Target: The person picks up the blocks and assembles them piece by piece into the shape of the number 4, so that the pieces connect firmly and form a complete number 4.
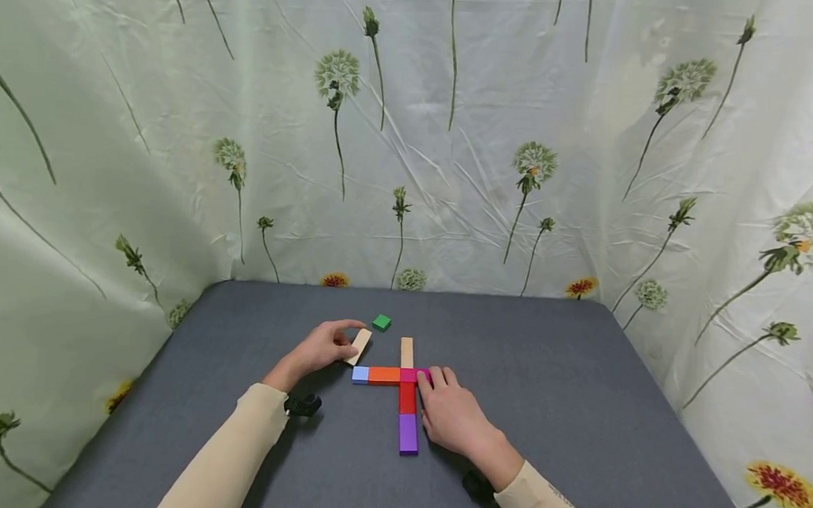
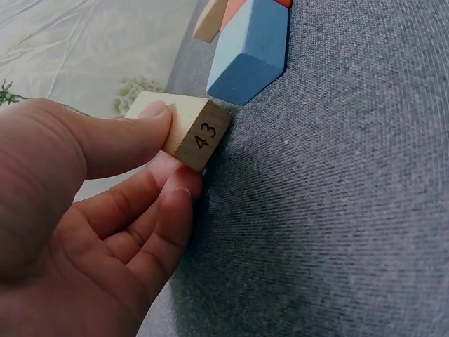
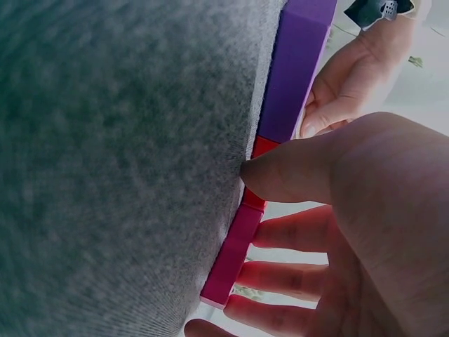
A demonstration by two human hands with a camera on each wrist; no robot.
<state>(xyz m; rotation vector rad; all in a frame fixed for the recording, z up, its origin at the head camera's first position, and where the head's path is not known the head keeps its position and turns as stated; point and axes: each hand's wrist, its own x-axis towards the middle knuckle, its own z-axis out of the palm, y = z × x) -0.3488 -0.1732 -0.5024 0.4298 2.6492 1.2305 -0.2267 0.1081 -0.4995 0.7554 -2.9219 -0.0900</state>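
My left hand [image 1: 324, 346] pinches a plain wooden block [image 1: 360, 346] between thumb and fingers; in the left wrist view the end of this wooden block [image 2: 202, 137] bears the number 43. A light blue block [image 1: 360, 375] is close by, in a row with an orange block [image 1: 385, 375] and a pink block [image 1: 408, 374]. Fingertips of my right hand [image 1: 455, 415] rest at the pink block's [image 3: 232, 256] right part, fingers fairly straight, with the thumb near the red block [image 1: 407, 398]. A purple block [image 1: 408, 433] lies at the near end of the column.
A second plain wooden block [image 1: 407, 352] extends the column at its far end. Beyond the left hand a small green block [image 1: 382, 323] lies alone on the dark grey table cover [image 1: 548, 358]. A flower-print curtain [image 1: 455, 171] hangs behind and at both sides.
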